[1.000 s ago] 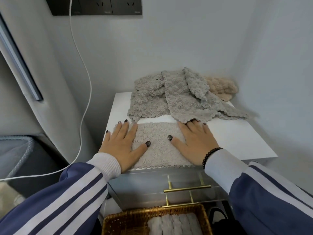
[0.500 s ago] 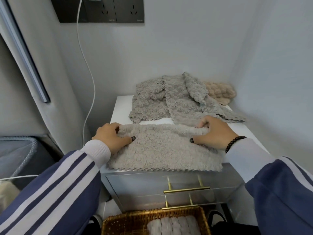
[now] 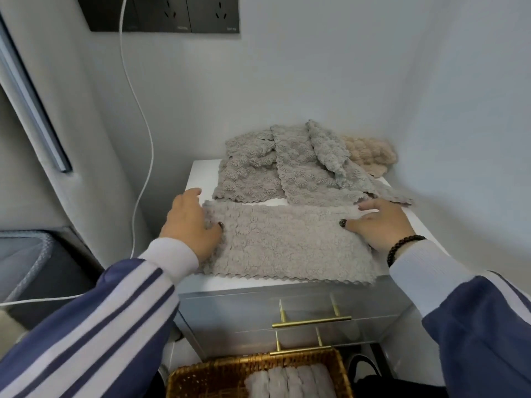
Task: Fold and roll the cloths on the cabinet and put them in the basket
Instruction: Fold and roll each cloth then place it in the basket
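A grey fluffy cloth (image 3: 287, 245) lies flat as a wide band along the front of the white cabinet (image 3: 201, 173). My left hand (image 3: 189, 222) rests on its left end, thumb on the pile and fingers stretched forward past the edge. My right hand (image 3: 379, 222) rests on its right end, fingers straight over the far corner. Behind it is a loose heap of grey cloths (image 3: 287, 173) with a beige cloth (image 3: 370, 153) in the back right corner. Below, a wicker basket (image 3: 201, 377) holds several rolled cloths (image 3: 290, 383).
The cabinet stands in a corner with walls behind and to the right. Its drawers have brass handles (image 3: 311, 321). A white cable (image 3: 143, 139) hangs from a dark socket panel (image 3: 172, 12) down the left side. A grey bin (image 3: 28, 254) sits at the left.
My hands have moved apart from the cloth's middle to its two ends. Half a second ago their fingers curled round the far edge; now they lie straighter and the cloth lies flat.
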The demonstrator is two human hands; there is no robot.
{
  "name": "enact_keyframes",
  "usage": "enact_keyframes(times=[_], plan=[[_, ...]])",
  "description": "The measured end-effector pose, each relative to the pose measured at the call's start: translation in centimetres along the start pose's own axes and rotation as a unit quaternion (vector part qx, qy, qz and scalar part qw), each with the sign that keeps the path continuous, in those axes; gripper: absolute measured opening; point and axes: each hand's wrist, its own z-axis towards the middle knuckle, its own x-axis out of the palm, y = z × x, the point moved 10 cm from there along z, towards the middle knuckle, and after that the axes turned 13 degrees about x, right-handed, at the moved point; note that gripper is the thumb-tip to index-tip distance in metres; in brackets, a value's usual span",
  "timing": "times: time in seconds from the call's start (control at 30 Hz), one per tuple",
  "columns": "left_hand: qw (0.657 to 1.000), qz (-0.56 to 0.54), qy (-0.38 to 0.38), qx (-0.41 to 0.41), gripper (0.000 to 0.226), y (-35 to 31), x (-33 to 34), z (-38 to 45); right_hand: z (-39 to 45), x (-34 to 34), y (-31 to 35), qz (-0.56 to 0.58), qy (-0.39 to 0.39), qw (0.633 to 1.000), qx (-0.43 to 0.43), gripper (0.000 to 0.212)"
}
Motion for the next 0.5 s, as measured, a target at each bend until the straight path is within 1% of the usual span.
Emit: enact_keyframes(times=[0.07,0.1,0.13,0.17,0.2,0.23,0.27,0.4,0.5], plan=[[0.992,0.062,-0.003,0.111,0.069,-3.2,0.5,-0.1,-0.2,-0.1,0.5,-0.014,-0.02,0.999,-0.025,0.04],[0.984,0.094,0.022,0.151,0.067,-4.3,1.5,-0.2,-0.3,-0.1,0.8,-0.027,-0.025,0.999,-0.034,0.04],[0.974,0.131,0.065,0.171,0.065,-4.9,2.9,-0.3,-0.4,-0.2,0.9,-0.038,-0.028,0.998,-0.039,0.04],[0.963,0.172,0.114,0.172,0.065,-4.8,4.5,-0.5,-0.5,-0.5,0.9,-0.044,-0.029,0.998,-0.04,0.041],[0.953,0.206,0.162,0.155,0.065,-4.1,5.8,-0.8,-0.6,-0.8,0.9,-0.045,-0.028,0.998,-0.039,0.041],[0.945,0.225,0.197,0.135,0.066,-3.4,6.8,-1.0,-0.6,-1.2,0.9,-0.043,-0.025,0.998,-0.035,0.041],[0.941,0.23,0.217,0.121,0.067,-3.1,7.4,-1.1,-0.7,-1.7,0.8,-0.042,-0.022,0.998,-0.029,0.04],[0.933,0.248,0.23,0.127,0.07,-4.1,8.5,-1.3,-1.1,-4.0,0.9,-0.06,-0.014,0.998,-0.02,0.037],[0.928,0.258,0.238,0.128,0.073,-5.2,9.3,-1.7,-1.6,-5.5,0.5,-0.048,-0.002,0.999,0.007,0.036]])
